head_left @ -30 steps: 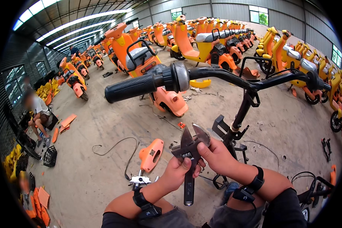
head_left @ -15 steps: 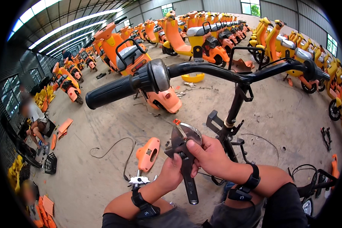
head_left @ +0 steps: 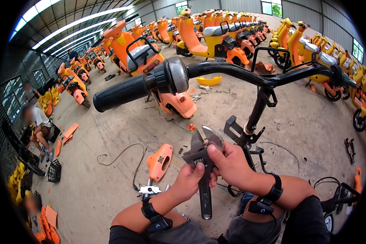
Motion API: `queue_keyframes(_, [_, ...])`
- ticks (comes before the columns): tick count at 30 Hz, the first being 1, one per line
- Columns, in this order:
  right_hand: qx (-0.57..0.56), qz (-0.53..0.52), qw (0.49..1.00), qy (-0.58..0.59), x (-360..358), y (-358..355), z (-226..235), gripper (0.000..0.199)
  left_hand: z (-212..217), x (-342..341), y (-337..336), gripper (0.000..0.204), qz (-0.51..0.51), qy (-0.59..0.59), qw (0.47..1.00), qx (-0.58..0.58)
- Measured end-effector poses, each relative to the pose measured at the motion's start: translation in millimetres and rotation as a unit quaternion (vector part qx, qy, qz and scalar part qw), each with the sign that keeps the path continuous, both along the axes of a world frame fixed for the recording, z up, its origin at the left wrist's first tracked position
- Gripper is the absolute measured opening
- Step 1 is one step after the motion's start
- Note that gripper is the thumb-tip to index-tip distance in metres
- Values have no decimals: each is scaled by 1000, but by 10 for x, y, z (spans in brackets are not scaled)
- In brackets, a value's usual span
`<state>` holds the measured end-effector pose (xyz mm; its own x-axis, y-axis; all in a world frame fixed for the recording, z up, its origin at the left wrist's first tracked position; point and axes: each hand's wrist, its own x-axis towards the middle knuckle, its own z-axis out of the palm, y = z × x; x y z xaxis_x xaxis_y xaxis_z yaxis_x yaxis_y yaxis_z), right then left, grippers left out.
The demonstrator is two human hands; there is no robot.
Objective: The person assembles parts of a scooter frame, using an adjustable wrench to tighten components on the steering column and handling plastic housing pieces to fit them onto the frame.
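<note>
Orange-bodied scooters (head_left: pixel 128 49) stand beyond the left hand (head_left: pixel 188 179) and right hand (head_left: pixel 234 163), both gripping a dark, long-handled steel wrench (head_left: pixel 205 185), likely heavy, rigid, surest held mid-shank.

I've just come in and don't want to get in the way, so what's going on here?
A person holds an adjustable wrench in both hands: the left hand has its thumb by the adjusting screw, and the right hand grips near the head. The jaws stand apart, with nothing clamped between them. Just ahead is a black handlebar on a bare stem; an orange part lies to the left, and scooters stand beyond.
</note>
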<state>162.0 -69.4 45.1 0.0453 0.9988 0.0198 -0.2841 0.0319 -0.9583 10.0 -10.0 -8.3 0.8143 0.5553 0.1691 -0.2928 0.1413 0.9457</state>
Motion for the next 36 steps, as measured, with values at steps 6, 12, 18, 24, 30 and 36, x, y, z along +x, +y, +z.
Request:
queue_keyframes(6, [134,-220,921,-291,-46,-106,178,34,-124,158,-116,58,14,29,998,49])
queue_keyframes(12, [321,-285,663,-614,-370,-35,401,64,-48,264,-4,35,270,123,749,593])
queue_keyframes(18, [137,-64,685,-713,-649,68,1051,35,84,-33,210,32,191,97,975,67])
queue_keyframes(24, [38,-209,829,-517,-22,-202,134,30,259,-196,-60,52,157,108,981,30])
queue_keyframes(30, [193,53,974,109,-43,26,-918,45,148,2,-43,58,27,207,968,140])
queue_keyframes(36, [206,-5,924,323,-60,-17,-923,72,332,166,3,37,-48,328,938,99])
